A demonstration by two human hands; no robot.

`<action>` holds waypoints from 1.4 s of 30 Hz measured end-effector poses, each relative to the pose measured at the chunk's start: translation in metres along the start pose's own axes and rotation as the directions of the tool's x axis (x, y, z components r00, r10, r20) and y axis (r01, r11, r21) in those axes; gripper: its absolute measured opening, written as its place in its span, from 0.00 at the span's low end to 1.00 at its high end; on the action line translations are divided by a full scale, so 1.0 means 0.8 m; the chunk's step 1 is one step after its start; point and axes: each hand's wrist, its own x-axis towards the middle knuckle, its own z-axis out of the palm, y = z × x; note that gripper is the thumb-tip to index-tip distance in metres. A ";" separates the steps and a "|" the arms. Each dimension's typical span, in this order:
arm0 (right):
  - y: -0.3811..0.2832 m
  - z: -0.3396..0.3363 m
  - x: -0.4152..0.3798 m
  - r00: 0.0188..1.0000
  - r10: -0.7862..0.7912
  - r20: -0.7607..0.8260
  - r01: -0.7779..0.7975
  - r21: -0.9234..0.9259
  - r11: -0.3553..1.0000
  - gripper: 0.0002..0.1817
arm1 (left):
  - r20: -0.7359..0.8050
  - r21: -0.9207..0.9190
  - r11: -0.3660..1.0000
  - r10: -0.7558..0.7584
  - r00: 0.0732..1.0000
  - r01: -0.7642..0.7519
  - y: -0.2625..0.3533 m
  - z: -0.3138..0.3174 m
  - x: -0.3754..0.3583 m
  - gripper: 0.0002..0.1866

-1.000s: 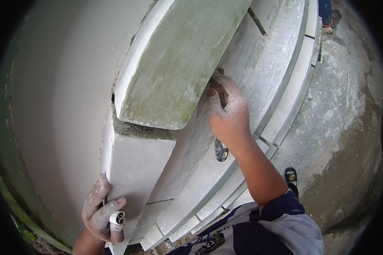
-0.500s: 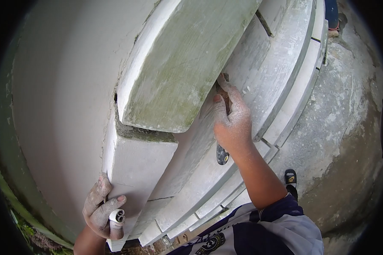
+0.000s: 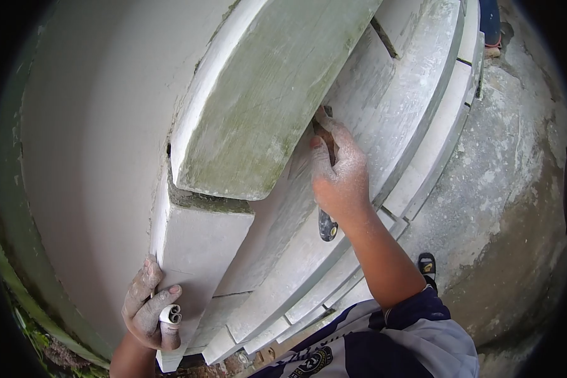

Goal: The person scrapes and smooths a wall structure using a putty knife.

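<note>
My right hand [image 3: 343,167], coated in white dust, grips a scraper with a black handle [image 3: 327,225] and a rusty brown flat part [image 3: 325,140]. The tool's far end is hidden under the edge of a greenish-stained upper block [image 3: 258,107]. At the lower left, my left hand [image 3: 151,309] has its fingers curled round a small rolled white piece [image 3: 169,314], perhaps sandpaper. That hand rests against the edge of a pale lower block [image 3: 201,246], and dust covers its fingers too.
A smooth pale wall [image 3: 94,157] curves along the left. Stepped curved ledges [image 3: 416,88] with dark gaps run down the right, above a stained concrete floor [image 3: 491,208]. A sandalled foot [image 3: 427,263] is near my arm; another person's leg [image 3: 490,25] stands at top right.
My right hand and the scraper have shifted slightly left and up along the block's edge. The whole view has drifted a little left. My left hand keeps its hold.
</note>
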 end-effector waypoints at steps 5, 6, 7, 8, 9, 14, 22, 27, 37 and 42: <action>0.012 0.011 -0.013 0.997 -0.065 -0.044 0.065 -0.004 0.998 0.22 | -0.013 0.015 1.000 -0.013 1.000 0.013 0.002 0.000 -0.001 0.16; 0.014 0.014 -0.026 0.996 -0.087 -0.021 0.087 -0.026 0.996 0.22 | -0.011 0.009 1.000 -0.015 1.000 0.015 0.002 0.000 0.000 0.16; 0.017 0.014 -0.032 0.994 -0.107 0.001 0.107 -0.048 0.993 0.22 | -0.007 0.001 1.000 -0.016 1.000 0.016 0.002 -0.001 0.000 0.16; 0.021 0.012 -0.028 0.997 -0.081 0.001 0.081 -0.028 0.996 0.22 | -0.004 -0.007 1.000 -0.014 1.000 0.014 0.002 0.000 0.001 0.16; 0.014 0.008 -0.020 0.999 -0.051 0.004 0.052 -0.008 0.999 0.22 | -0.009 -0.009 1.000 -0.013 1.000 0.013 0.000 0.000 0.002 0.16; 0.016 0.011 0.007 0.994 -0.066 -0.083 0.073 0.091 0.993 0.22 | -0.001 -0.007 0.999 -0.034 0.999 0.034 0.000 -0.002 -0.006 0.16; 0.000 0.010 0.028 0.986 0.087 -0.142 -0.072 0.107 0.992 0.22 | 0.039 -0.017 1.000 -0.019 0.999 0.020 0.005 -0.002 0.002 0.18; -0.025 0.003 0.040 0.992 0.094 -0.087 -0.090 0.050 0.995 0.23 | 0.036 -0.014 1.000 -0.009 0.999 0.010 0.002 -0.004 0.002 0.18; -0.010 -0.005 0.013 0.995 0.089 0.032 -0.090 0.036 0.995 0.22 | 0.000 -0.021 0.998 -0.053 0.999 0.053 -0.001 -0.002 -0.003 0.15; 0.012 -0.029 -0.011 1.000 -0.005 0.012 0.006 -0.105 0.994 0.27 | 0.002 -0.036 0.998 -0.052 0.999 0.052 0.001 -0.001 -0.001 0.14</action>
